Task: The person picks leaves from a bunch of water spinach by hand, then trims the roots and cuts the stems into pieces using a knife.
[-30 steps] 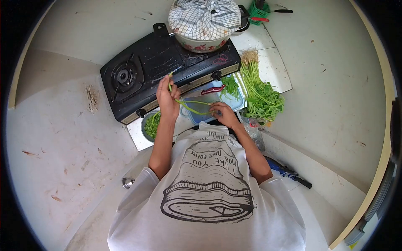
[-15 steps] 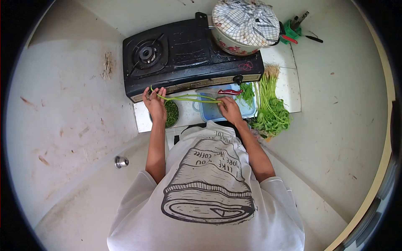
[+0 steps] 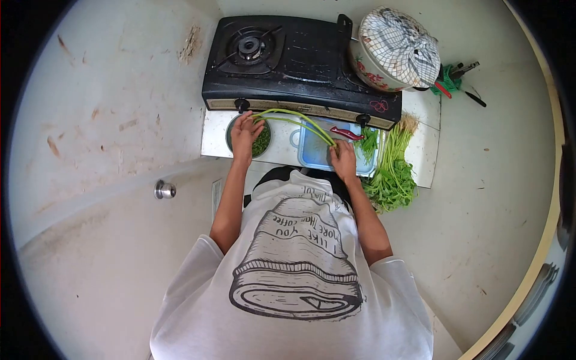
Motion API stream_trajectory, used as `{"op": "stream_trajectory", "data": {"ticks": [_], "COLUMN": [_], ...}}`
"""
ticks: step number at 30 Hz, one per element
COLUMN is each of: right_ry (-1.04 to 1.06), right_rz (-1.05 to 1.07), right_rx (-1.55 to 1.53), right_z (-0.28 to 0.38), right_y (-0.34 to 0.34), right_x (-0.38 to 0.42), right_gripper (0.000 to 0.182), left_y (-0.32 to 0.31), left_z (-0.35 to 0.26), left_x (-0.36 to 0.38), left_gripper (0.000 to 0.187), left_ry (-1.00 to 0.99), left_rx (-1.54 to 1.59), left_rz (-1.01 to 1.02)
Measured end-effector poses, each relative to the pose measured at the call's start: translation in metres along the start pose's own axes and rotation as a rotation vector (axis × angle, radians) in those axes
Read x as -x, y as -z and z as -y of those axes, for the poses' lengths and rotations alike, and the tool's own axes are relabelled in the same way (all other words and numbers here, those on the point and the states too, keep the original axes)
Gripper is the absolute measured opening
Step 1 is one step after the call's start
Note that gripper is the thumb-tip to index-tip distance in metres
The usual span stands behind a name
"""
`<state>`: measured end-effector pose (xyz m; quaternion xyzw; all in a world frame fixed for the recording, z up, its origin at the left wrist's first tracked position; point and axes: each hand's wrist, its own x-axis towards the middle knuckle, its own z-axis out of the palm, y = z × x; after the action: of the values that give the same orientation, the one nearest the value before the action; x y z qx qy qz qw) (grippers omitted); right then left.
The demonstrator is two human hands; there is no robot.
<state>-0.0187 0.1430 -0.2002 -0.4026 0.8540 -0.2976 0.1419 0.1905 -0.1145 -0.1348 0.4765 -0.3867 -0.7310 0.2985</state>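
Long green stems (image 3: 297, 114) bow upward between my two hands, over the front of the stove. My left hand (image 3: 243, 139) pinches one end, above a round bowl (image 3: 230, 133) of finely chopped greens (image 3: 261, 143). The other end is gripped in my right hand (image 3: 343, 161), above a light blue tray (image 3: 312, 155). A knife with a red handle (image 3: 347, 133) lies across the tray's far side, its blade mostly hard to make out. Beside it in the tray are some loose green leaves (image 3: 367, 144).
A black two-burner stove (image 3: 300, 78) stands behind. On its right burner sits a floral pot (image 3: 367, 67) topped with a checked cloth (image 3: 401, 42). Right of the tray lies a rooted bundle of leafy greens (image 3: 393, 162). A green holder with utensils (image 3: 447, 81) is in the far right corner.
The stems have gone from nearly straight to a raised arch. My right hand sits nearer to me over the tray. The whole view has shifted and turned slightly.
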Motion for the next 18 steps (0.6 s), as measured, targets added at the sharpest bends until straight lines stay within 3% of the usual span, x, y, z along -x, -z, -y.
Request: {"op": "stream_trajectory", "data": {"ticks": [4, 15, 18], "right_ry": [0.043, 0.093, 0.089], "right_rz": [0.004, 0.057, 0.063], "right_rx": [0.058, 0.129, 0.178], "right_z": [-0.005, -0.021, -0.019], "right_y": [-0.004, -0.016, -0.015], "right_x": [-0.008, -0.018, -0.017], "right_gripper": [0.025, 0.02, 0.02], "left_y": [0.012, 0.001, -0.001], "left_z": [0.01, 0.03, 0.03], "left_x": [0.003, 0.019, 0.031], "left_gripper": [0.039, 0.059, 0.054], "left_ry": [0.069, 0.025, 0.011], "left_rx": [-0.057, -0.064, -0.109], "left_rz": [0.009, 0.012, -0.011]}}
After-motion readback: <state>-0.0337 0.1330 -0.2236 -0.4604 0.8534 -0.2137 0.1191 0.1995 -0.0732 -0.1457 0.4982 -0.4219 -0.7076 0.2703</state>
